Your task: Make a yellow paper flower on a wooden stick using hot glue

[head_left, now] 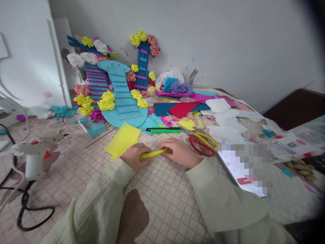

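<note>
Head view: left hand and right hand both curl closed around 1 thin yellow roll, probably crepe paper, lying on the checked tablecloth. 1 flat yellow sheet lies at 11 o'clock, and 1 red-handled scissors at 3 o'clock.

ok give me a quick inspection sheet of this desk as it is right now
surface: table under a checked cloth, one brown patch near the person
job's things: yellow strip, yellow sheet beside it
clutter: scissors, green cutter, felt scraps, flowered blue guitar shapes
hands: left hand and right hand each grip an end of the yellow strip
cables: black cable loops below the glue gun
surroundings: white wall behind, white board at the left
</note>
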### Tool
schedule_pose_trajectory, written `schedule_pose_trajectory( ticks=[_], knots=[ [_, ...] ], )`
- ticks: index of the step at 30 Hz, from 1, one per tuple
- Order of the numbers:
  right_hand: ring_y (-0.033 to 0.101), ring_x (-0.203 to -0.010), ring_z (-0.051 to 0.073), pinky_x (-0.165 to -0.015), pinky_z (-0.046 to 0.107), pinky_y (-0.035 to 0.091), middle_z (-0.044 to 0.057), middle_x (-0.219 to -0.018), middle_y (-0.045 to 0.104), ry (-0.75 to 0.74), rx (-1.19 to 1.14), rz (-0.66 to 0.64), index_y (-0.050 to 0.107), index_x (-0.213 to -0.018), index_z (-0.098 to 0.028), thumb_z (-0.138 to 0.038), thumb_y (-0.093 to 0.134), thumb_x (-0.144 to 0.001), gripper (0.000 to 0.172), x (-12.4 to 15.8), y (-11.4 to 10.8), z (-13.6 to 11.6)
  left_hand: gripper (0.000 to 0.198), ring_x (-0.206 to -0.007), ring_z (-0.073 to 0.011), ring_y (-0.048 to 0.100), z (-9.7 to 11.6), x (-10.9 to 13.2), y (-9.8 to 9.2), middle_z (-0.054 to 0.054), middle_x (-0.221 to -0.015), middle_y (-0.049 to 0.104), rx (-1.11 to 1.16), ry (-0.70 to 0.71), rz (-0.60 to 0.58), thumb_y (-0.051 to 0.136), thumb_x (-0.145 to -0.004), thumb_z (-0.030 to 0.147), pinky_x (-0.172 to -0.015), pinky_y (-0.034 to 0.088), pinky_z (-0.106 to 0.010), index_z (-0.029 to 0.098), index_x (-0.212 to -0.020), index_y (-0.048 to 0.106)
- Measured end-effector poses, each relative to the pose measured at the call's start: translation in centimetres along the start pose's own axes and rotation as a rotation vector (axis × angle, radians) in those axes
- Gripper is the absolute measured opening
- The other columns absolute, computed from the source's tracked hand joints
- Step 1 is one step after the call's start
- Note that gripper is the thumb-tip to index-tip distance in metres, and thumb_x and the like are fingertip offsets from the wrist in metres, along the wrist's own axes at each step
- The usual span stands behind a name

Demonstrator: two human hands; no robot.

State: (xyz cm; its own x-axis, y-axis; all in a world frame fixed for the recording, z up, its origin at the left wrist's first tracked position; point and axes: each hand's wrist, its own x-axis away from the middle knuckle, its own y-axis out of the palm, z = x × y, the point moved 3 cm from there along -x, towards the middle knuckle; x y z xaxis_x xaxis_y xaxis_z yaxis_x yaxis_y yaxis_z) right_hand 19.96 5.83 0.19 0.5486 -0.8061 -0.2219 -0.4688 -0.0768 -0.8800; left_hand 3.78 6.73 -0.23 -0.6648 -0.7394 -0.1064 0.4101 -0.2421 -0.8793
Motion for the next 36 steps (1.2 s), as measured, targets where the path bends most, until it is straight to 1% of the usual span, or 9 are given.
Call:
schedule_pose_trajectory(
  ticks=[5,12,16,19,22,25,29,32,36],
  knots=[
    [0.050,-0.082,0.015,-0.075,0.029,0.038,0.002,-0.080,0.060,-0.001,-0.002,-0.010,0.058,-0.079,-0.018,-0.020,0.053,-0.075,0.007,0.0,0.0,0.1,0.026,-0.065,-0.0141,0.054,-0.4,0.1,-0.8,-0.007,-0.080,0.063,-0.001,-0.043,-0.076,0.050,-0.069,0.025,-0.062,0.042,-0.025,0.011,-0.088,0.062],
    [0.050,-0.084,0.015,-0.077,0.030,0.038,0.001,-0.083,0.060,0.008,0.014,0.003,0.058,-0.081,-0.018,-0.021,0.054,-0.074,0.008,0.0,0.0,0.1,0.023,-0.057,-0.0109,0.051,-0.5,0.0,-0.7,-0.004,-0.072,0.060,-0.009,-0.071,-0.063,0.050,-0.069,0.022,-0.056,0.041,-0.022,0.012,-0.085,0.063],
    [0.050,-0.087,0.015,-0.079,0.030,0.038,0.002,-0.086,0.060,-0.013,0.010,0.008,0.057,-0.087,-0.019,-0.021,0.053,-0.075,0.013,0.1,0.0,0.1,0.025,-0.062,-0.0125,0.053,-0.5,0.1,-0.8,-0.006,-0.077,0.061,0.003,-0.068,-0.074,0.050,-0.070,0.024,-0.060,0.041,-0.023,0.011,-0.088,0.062],
    [0.050,-0.086,0.015,-0.079,0.029,0.038,0.002,-0.085,0.060,-0.017,0.000,-0.004,0.058,-0.086,-0.018,-0.020,0.052,-0.076,0.012,0.1,-0.1,0.1,0.030,-0.066,-0.0137,0.054,-0.9,0.4,-1.3,-0.007,-0.082,0.063,0.040,-0.075,-0.128,0.047,-0.072,0.028,-0.061,0.042,-0.024,0.011,-0.093,0.061],
    [0.051,-0.086,0.015,-0.079,0.030,0.038,0.002,-0.085,0.060,-0.019,0.004,-0.004,0.058,-0.085,-0.018,-0.019,0.053,-0.075,0.012,0.0,-0.1,0.0,0.031,-0.067,-0.0128,0.055,-1.6,0.7,-1.9,-0.007,-0.086,0.063,0.083,-0.108,-0.169,0.040,-0.076,0.027,-0.059,0.043,-0.022,0.012,-0.094,0.060],
    [0.051,-0.086,0.015,-0.079,0.030,0.038,0.002,-0.086,0.061,-0.024,0.006,-0.007,0.058,-0.085,-0.018,-0.019,0.053,-0.075,0.011,0.0,-0.1,-0.1,0.029,-0.068,-0.0127,0.056,-2.2,0.8,-2.3,-0.006,-0.087,0.063,0.099,-0.125,-0.189,0.042,-0.074,0.025,-0.060,0.043,-0.022,0.013,-0.093,0.060],
    [0.051,-0.086,0.015,-0.079,0.029,0.038,0.002,-0.085,0.061,-0.026,0.010,-0.005,0.058,-0.084,-0.018,-0.019,0.054,-0.075,0.011,0.0,-0.2,-0.1,0.028,-0.068,-0.0125,0.056,-2.7,0.8,-2.4,-0.006,-0.087,0.064,0.106,-0.132,-0.229,0.045,-0.071,0.023,-0.060,0.043,-0.021,0.014,-0.092,0.062],
    [0.050,-0.086,0.014,-0.079,0.029,0.038,0.002,-0.085,0.061,-0.025,0.012,-0.007,0.058,-0.085,-0.017,-0.019,0.054,-0.075,0.011,0.0,-0.2,-0.1,0.027,-0.065,-0.0115,0.056,-2.7,0.7,-2.2,-0.005,-0.084,0.064,0.096,-0.132,-0.229,0.047,-0.070,0.021,-0.059,0.043,-0.021,0.016,-0.091,0.062],
    [0.050,-0.087,0.014,-0.080,0.029,0.038,0.002,-0.085,0.061,-0.024,0.001,-0.006,0.058,-0.085,-0.017,-0.019,0.053,-0.075,0.012,0.0,-0.3,-0.1,0.024,-0.058,-0.0099,0.054,-2.3,0.5,-2.2,-0.003,-0.076,0.065,0.088,-0.137,-0.184,0.048,-0.068,0.020,-0.055,0.043,-0.020,0.017,-0.086,0.064]
  ],
)
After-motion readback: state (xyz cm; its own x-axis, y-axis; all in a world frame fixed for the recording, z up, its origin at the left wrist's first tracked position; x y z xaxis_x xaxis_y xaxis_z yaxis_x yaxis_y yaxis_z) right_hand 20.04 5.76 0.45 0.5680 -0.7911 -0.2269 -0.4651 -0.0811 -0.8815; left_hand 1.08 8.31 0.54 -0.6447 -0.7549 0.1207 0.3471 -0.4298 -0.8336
